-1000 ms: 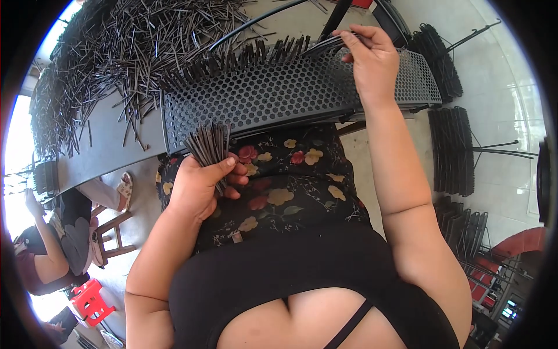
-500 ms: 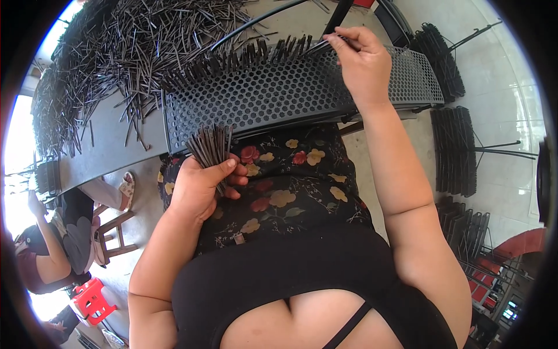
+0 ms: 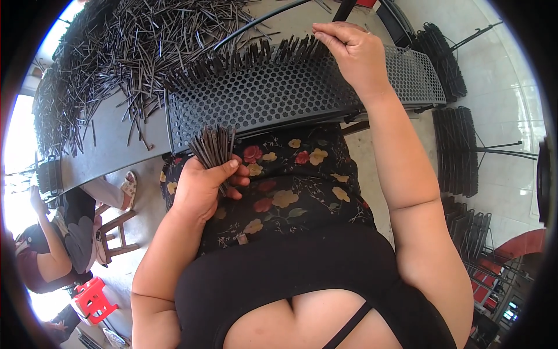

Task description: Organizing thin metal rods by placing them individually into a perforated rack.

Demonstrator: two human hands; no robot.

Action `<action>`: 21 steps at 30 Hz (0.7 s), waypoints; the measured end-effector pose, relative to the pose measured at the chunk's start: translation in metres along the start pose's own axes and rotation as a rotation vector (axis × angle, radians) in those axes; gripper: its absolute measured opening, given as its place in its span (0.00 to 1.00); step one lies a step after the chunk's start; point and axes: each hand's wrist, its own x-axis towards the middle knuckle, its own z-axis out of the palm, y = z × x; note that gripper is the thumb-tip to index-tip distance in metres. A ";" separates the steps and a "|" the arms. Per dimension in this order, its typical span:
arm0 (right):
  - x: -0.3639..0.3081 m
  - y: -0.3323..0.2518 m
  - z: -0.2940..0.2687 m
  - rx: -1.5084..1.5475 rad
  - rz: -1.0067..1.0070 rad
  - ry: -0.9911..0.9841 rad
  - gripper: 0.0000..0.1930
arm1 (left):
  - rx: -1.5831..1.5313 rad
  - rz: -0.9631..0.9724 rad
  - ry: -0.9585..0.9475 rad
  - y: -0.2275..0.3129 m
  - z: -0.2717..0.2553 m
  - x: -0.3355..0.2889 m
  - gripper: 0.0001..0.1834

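Here the left hand (image 3: 200, 189) sits low over the lap, its fingers (image 3: 232, 174) curled tight around a bundle of thin dark rods (image 3: 214, 148) that fan upward out of the fist, their tips just short of the near edge of a grey perforated panel (image 3: 273, 99). That panel lies tilted across the lap, over a floral-print skirt (image 3: 279, 186), and leans onto the grey surface (image 3: 110, 148) beyond it. A row of the same dark rods stands upright in the holes along the panel's far edge (image 3: 250, 55), packed side by side like a comb. The right hand (image 3: 354, 52) is raised over that far edge, at the right end of the standing row, fingers (image 3: 328, 38) pinched together; whether a single rod is caught between them cannot be told, as the tips blur into the row. Behind the panel a big loose heap of rods (image 3: 133, 46) spreads across the surface. To the right, on the tiled floor, stacks of finished dark panels (image 3: 456, 151) stand on edge. At lower left another person (image 3: 40, 256) sits near a wooden stool (image 3: 116, 232) and a red plastic stool (image 3: 93, 299)
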 end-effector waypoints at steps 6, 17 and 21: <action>-0.006 0.007 -0.011 0.005 -0.027 -0.078 0.10 | -0.007 -0.004 -0.010 0.000 -0.001 0.001 0.08; -0.027 -0.080 -0.010 0.435 0.363 -0.085 0.08 | -0.036 0.124 -0.039 0.001 0.016 -0.009 0.09; -0.054 -0.136 -0.009 1.003 0.641 -0.555 0.18 | -0.040 0.156 -0.117 0.004 0.028 -0.008 0.09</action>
